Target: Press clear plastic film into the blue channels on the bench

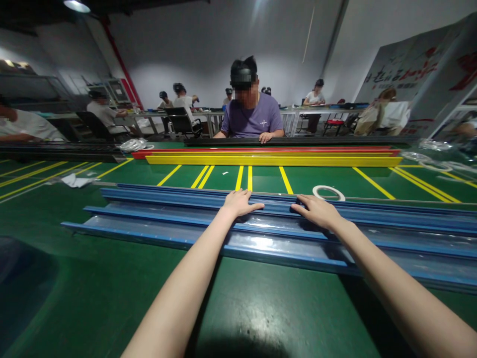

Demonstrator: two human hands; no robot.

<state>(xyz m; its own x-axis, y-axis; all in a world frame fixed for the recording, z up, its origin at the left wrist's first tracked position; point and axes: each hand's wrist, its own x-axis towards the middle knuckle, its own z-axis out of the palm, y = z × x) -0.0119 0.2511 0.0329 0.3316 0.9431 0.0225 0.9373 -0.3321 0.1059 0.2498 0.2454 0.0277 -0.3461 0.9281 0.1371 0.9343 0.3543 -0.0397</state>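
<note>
Several long blue channel strips, with shiny clear-looking inner faces, lie side by side across the green table in front of me. My left hand rests on the farthest blue strips, fingers laid over their far edge and thumb stretched to the right. To its right, my right hand lies on the same strips, fingers extended and thumb apart, pointing left. Both hands are open, with a short gap between them. The right ends of the strips run out of view.
Beyond the strips, a white tape ring lies on the green table, marked with yellow lines. Yellow and red channel strips lie farther back. A person in a purple shirt sits opposite at a black strip. White paper lies at left.
</note>
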